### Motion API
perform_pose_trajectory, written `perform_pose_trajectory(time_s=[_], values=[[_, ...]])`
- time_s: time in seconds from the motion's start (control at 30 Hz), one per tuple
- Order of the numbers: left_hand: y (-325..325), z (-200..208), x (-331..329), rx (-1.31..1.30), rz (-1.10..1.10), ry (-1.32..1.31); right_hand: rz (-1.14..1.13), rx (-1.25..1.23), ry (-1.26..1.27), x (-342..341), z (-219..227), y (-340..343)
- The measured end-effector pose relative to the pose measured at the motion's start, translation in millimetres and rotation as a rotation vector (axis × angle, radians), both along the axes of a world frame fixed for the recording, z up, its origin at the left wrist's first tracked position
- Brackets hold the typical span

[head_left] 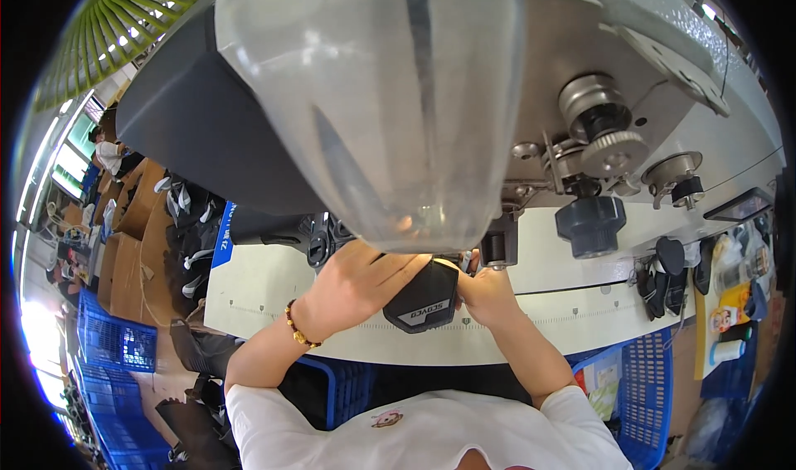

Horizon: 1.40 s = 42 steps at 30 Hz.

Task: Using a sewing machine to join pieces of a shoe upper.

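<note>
A black padded piece (pixel 421 297), six-sided at its near end with a grey printed patch, lies under the head of a sewing machine (pixel 572 213). It looks like a shoe tongue. My left hand (pixel 352 286) holds its left side, with the fingers stretched together toward the needle area. On the opposite side, my right hand (pixel 483 292) pinches the edge with bent fingers. The clear plastic guard (pixel 381 121) hides the needle and some of my fingertips.
The white sewing table (pixel 265 296) carries a ruler scale. Black shoe parts (pixel 663 275) sit at its right end, near a thread spool (pixel 727 352). Blue baskets (pixel 647 395) stand below. Cardboard boxes (pixel 124 279) and another person (pixel 108 155) are at the far left.
</note>
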<state>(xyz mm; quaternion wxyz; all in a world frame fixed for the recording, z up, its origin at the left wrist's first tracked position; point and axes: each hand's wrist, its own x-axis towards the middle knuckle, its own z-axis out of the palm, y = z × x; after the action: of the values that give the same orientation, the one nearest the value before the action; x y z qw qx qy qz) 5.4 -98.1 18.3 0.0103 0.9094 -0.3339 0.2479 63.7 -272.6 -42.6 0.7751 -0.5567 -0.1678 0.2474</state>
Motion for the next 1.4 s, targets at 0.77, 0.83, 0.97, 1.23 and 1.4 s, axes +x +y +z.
perform_pose_trajectory(time_s=[0.77,0.83,0.97,1.23,1.4], values=[[-6,-33,-7,-0.155,-0.005,-0.125,-0.064,0.016,-0.003,-23,10,-12],[-7,-29,-8,-0.136,0.012,-0.104,-0.073,0.049,-0.053,-25,9,-10],[-7,-16,-8,-0.006,-0.037,-0.085,-0.118,-0.099,-0.124,-28,8,-10],[-6,4,-6,0.131,-0.092,0.020,0.083,0.019,-0.043,-16,1,-19],[-5,3,-6,0.155,-0.113,-0.024,0.104,-0.009,-0.104,-12,5,-20]])
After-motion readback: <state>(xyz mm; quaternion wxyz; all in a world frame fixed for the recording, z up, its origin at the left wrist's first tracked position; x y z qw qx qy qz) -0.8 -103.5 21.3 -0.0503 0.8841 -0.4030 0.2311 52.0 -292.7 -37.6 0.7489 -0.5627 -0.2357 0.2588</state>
